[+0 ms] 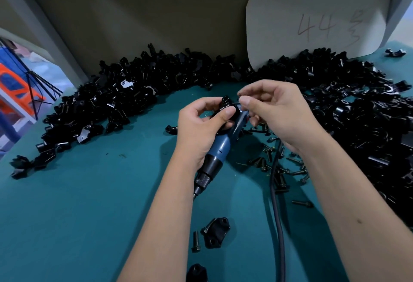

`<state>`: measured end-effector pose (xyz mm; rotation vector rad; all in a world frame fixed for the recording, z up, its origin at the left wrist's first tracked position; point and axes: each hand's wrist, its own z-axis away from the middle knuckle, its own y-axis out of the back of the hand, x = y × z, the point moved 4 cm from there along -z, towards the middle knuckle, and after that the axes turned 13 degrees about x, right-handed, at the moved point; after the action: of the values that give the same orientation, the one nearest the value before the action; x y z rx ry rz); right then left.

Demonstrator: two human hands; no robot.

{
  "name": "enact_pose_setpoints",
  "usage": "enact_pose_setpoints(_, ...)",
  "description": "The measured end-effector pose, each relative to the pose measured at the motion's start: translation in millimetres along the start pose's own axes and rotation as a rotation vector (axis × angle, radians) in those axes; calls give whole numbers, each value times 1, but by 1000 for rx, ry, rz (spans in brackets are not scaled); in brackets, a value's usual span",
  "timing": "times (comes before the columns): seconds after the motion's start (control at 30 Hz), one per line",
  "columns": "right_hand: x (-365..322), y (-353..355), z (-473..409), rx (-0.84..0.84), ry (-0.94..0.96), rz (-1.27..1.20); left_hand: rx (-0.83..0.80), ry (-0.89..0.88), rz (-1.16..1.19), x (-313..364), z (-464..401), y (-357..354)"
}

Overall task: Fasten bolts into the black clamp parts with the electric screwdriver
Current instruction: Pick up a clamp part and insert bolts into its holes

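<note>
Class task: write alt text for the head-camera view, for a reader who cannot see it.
Two bare hands meet over a teal table: the left hand holds a black clamp part, and the right hand pinches something small beside it. A blue electric screwdriver lies beneath them, with loose bolts and heaps of clamp parts around.

Bare green table lies left; clamp piles ring the back.

Both forearms extend forward, bare, hands close together. Left hand has fingers curled, thumb on top. Right hand pinches thumb against forefinger.
</note>
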<state>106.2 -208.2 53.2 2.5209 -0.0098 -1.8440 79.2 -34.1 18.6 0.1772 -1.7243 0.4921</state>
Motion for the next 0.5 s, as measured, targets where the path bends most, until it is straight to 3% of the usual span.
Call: enact_pose_setpoints(0.5,4,3,-1,44,-45,-80,-66,-10,-8,0,2,-3)
